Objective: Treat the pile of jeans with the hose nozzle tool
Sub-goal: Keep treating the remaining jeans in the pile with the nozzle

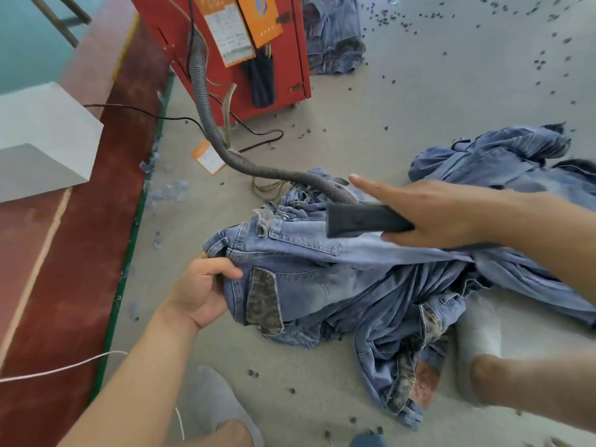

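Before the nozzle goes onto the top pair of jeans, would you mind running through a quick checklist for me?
1. Left hand grips the waistband of the top pair of jeans: ok.
2. Right hand holds the nozzle tool, index finger straight: ok.
3. Nozzle mouth touching denim: cannot tell.
4. Hose runs unkinked to the red machine: ok.
5. Denim pulled flat under the nozzle: not ok, wrinkled towards the legs.
6. Machine switched on: cannot tell.

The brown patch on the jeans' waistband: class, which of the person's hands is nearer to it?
Left. The left hand grips the waistband edge just beside the brown patch. The right hand holds the nozzle above the jeans, farther up and right.
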`<state>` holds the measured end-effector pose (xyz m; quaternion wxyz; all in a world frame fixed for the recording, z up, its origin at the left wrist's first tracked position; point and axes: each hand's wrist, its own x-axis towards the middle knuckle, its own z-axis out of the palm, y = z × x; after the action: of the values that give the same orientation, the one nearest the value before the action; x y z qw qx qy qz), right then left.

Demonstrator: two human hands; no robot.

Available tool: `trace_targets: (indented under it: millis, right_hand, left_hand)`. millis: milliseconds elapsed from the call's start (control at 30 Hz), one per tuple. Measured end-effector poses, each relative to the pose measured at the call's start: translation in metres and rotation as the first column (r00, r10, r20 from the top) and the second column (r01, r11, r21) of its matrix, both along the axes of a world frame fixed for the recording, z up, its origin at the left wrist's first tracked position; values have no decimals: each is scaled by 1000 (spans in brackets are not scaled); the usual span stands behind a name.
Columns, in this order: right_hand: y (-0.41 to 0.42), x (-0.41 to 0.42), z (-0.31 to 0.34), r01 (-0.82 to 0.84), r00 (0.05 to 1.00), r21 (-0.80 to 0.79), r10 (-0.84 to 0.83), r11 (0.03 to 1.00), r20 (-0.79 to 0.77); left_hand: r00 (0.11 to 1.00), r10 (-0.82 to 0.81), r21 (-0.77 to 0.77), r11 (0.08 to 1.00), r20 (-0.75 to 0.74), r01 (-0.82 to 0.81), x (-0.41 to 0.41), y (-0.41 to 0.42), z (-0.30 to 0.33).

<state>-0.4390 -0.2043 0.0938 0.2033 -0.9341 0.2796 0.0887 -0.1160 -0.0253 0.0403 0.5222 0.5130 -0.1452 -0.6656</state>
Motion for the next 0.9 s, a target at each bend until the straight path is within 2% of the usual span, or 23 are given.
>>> trace_targets:
  millis: [100,200,367,433,567,767,833,900]
  right_hand:
    - [22,25,-7,-64,998,6,64,998,10]
    - [34,43,2,-37,991,22,34,999,127]
    - [18,26,52,153,938,-61,-126,986,323]
    - [16,16,68,183,929,-79,-146,980,341]
    - [35,14,78,159,931,-84,-121,984,346]
    - [66,52,59,-44,974,2,43,999,223]
    - [70,64,55,-54,979,-10,54,999,198]
    - [71,72,53,-5,963,-26,12,1000,271]
  left_hand:
    - [996,-84,11,996,-34,85,3,-2,11]
    - [989,-149,44,988,-24,150,9,-3,30]
    - [951,-235,126,969,200,213,21,-1,61]
    - [947,-240,123,968,215,217,27,-1,72]
    - [963,-247,77,968,111,239,31,1,83]
    - [936,-344,9,938,-79,346,12,0,75]
    - [921,-376,-1,926,-102,378,7,-2,70]
    - [914,-387,12,920,-122,391,7,-4,67]
